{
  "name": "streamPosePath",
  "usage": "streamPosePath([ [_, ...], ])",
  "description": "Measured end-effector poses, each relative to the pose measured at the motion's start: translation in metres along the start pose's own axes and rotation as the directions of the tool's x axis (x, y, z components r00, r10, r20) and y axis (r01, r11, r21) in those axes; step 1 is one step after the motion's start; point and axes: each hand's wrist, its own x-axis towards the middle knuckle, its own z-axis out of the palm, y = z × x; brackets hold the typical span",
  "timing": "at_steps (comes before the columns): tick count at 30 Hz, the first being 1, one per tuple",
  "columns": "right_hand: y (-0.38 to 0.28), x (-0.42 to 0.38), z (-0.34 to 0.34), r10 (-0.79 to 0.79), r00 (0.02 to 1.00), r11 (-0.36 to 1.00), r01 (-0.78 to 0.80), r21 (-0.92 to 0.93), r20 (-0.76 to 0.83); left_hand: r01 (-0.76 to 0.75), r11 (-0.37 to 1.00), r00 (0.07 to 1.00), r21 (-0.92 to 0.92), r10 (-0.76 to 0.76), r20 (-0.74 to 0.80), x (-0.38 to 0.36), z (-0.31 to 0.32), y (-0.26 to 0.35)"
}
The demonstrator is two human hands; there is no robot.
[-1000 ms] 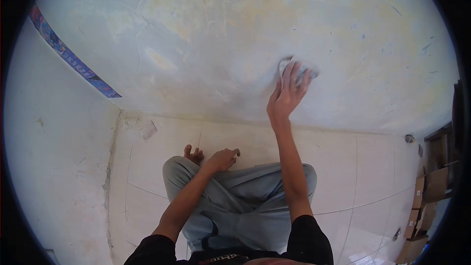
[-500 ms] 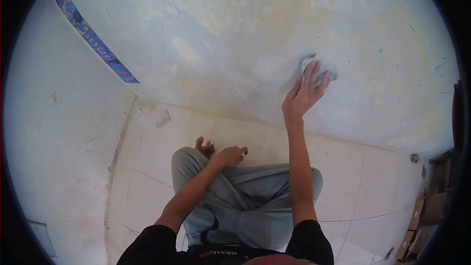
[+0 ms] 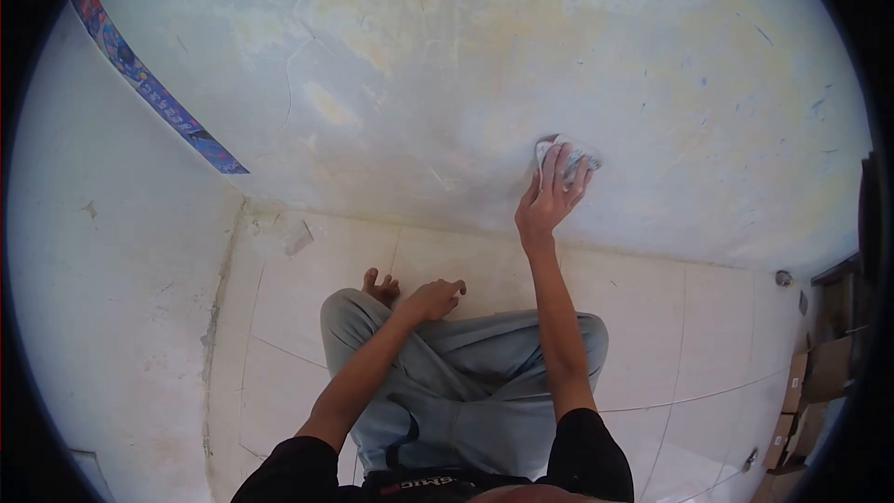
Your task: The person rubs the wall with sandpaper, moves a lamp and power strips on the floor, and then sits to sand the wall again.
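the right hand (image 3: pixel 544 200), with the crumpled white-and-grey thin sheet (image 3: pixel 575 151) under it, has slid slightly down and left across the pale wall with yellowish worn patches (image 3: pixel 447 93) since half a second ago; the left hand (image 3: pixel 433 301) stays about where it was.

the sheet lies between the right hand's fingers and the wall, its edges poking out above and to both sides of them. that hand grasps it loosely, fingers spread and pressing it to the wall. the left hand hangs relaxed, half curled, with nothing visible in it, just beside a bare foot (image 3: pixel 380 289) and over the grey trousers (image 3: pixel 503 345). cream floor tiles (image 3: pixel 643 317) lie below the right hand.

the sheet looks light, flexible and easily creased; whether it is cloth or paper i cannot tell. it would likely bunch or slip under a sideways push, so flat fingers over its middle, thumb at the near edge, seem the best hold.
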Motion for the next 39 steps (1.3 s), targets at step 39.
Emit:
streamPosePath([
  [39, -0.232, -0.026, -0.069, -0.202, 0.85, 0.398, -0.383, 0.833, 0.487, 0.353, 0.886, 0.077, -0.299, -0.346, -0.935, -0.369, 0.145, 0.144],
])
